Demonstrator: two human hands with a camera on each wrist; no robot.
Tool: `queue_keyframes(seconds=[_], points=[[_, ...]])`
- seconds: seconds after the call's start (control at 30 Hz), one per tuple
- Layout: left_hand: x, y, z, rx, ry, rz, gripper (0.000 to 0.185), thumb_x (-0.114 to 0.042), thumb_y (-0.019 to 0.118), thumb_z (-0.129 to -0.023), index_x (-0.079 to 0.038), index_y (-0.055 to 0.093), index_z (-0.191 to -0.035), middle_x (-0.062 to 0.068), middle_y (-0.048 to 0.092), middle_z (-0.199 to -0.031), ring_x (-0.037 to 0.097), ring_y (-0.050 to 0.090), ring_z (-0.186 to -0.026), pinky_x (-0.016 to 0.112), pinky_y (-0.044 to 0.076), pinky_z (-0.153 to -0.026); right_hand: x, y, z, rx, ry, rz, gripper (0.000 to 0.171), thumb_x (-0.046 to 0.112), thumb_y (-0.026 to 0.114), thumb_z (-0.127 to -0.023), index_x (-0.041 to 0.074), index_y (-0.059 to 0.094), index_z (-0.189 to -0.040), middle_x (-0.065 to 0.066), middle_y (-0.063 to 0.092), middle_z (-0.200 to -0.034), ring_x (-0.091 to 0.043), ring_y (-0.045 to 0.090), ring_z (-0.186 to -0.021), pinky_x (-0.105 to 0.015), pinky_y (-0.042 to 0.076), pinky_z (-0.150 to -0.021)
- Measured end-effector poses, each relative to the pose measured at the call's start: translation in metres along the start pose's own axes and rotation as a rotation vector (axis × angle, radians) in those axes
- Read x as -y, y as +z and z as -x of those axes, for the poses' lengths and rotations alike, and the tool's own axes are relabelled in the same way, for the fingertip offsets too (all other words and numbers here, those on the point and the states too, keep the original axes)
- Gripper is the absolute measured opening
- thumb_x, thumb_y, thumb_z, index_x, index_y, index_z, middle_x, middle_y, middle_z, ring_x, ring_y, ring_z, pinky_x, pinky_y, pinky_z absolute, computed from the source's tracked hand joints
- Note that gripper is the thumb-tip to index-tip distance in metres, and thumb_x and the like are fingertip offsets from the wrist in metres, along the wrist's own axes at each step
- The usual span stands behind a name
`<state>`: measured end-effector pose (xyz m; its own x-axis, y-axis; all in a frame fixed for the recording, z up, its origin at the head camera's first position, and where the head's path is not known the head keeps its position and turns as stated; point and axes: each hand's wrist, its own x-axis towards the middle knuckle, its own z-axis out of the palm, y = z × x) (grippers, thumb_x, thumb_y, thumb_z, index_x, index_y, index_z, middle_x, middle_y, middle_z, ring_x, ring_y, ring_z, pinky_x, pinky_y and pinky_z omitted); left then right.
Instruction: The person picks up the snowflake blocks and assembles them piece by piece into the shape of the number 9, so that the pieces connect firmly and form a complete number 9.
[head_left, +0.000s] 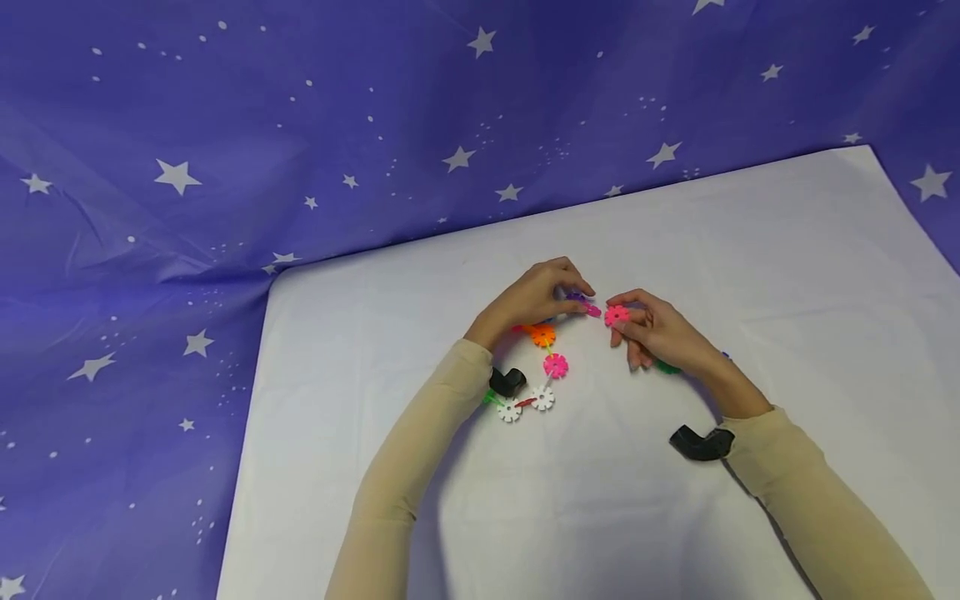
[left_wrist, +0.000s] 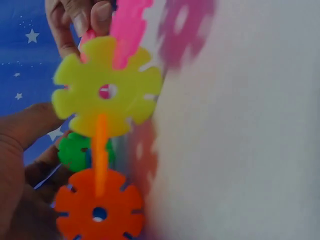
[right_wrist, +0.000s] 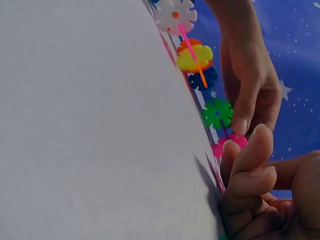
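A chain of interlocked snowflake discs (head_left: pixel 542 367) is laid across the white sheet (head_left: pixel 787 275), running from two white discs (head_left: pixel 525 403) near the left forearm up through a pink disc (head_left: pixel 556 365) and an orange disc (head_left: pixel 542 334) toward the hands. The upper end of the chain is pinched by the left hand (head_left: pixel 536 296), whose fingers are curled around a purple piece (head_left: pixel 576 297) and a small pink edge just beside it. A separate pink disc (head_left: pixel 617 315) is gripped between the thumb and curled fingers of the right hand (head_left: pixel 660 333) and is held just beside the chain's end; whether the two pieces touch cannot be told. A green disc (head_left: pixel 664 367) is partly hidden under the right hand. In the left wrist view a yellow disc (left_wrist: pixel 107 87) is seen slotted above the orange one, with a green disc (left_wrist: pixel 75 152) behind them. In the right wrist view the row of discs is seen edge-on along the sheet, a green disc (right_wrist: pixel 217 113) lying close to the fingertips (right_wrist: pixel 262 135). A blue starred cloth (head_left: pixel 225 125) is spread beyond the sheet.
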<state>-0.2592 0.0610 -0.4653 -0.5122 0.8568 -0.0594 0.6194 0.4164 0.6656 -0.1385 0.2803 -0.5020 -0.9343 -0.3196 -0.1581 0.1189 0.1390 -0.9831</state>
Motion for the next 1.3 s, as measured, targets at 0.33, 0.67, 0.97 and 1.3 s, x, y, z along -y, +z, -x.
queue_keyframes(seconds=[0.33, 0.67, 0.97, 1.3], points=[[0.005, 0.009, -0.003, -0.051, -0.013, 0.096, 0.012, -0.021, 0.073, -0.089, -0.013, 0.077, -0.096, -0.001, 0.065, -0.099, 0.010, 0.057, -0.090, 0.020, 0.049, -0.084, -0.002, 0.005, -0.004, -0.043, -0.007, -0.026, 0.042, 0.010, 0.053, -0.101, -0.006, 0.035, -0.135, -0.013, 0.071, -0.087, -0.020, 0.060, -0.048, -0.030, 0.049, -0.045], [0.010, 0.012, -0.002, -0.082, 0.004, 0.191, 0.008, -0.018, 0.075, -0.087, -0.012, 0.078, -0.092, 0.000, 0.066, -0.097, 0.009, 0.057, -0.088, 0.020, 0.049, -0.082, -0.004, 0.000, -0.005, 0.031, -0.051, -0.050, 0.039, 0.008, 0.049, -0.103, -0.010, 0.040, -0.136, -0.020, 0.069, -0.086, -0.021, 0.061, -0.049, -0.030, 0.050, -0.045], [0.011, 0.014, -0.001, -0.104, -0.003, 0.196, 0.008, -0.018, 0.075, -0.086, -0.012, 0.079, -0.091, -0.001, 0.067, -0.090, 0.008, 0.057, -0.082, 0.019, 0.046, -0.076, -0.005, 0.003, -0.011, 0.016, -0.055, -0.045, 0.037, 0.005, 0.047, -0.103, -0.010, 0.043, -0.137, -0.018, 0.063, -0.082, -0.018, 0.064, -0.054, -0.029, 0.052, -0.049], [0.015, 0.017, -0.001, -0.138, 0.014, 0.218, 0.009, -0.016, 0.075, -0.086, -0.010, 0.078, -0.091, 0.001, 0.067, -0.087, 0.008, 0.055, -0.078, 0.020, 0.044, -0.073, -0.004, 0.005, -0.014, 0.028, -0.014, -0.096, 0.039, -0.001, 0.044, -0.102, -0.014, 0.037, -0.139, -0.016, 0.061, -0.083, -0.015, 0.066, -0.059, -0.031, 0.057, -0.057]])
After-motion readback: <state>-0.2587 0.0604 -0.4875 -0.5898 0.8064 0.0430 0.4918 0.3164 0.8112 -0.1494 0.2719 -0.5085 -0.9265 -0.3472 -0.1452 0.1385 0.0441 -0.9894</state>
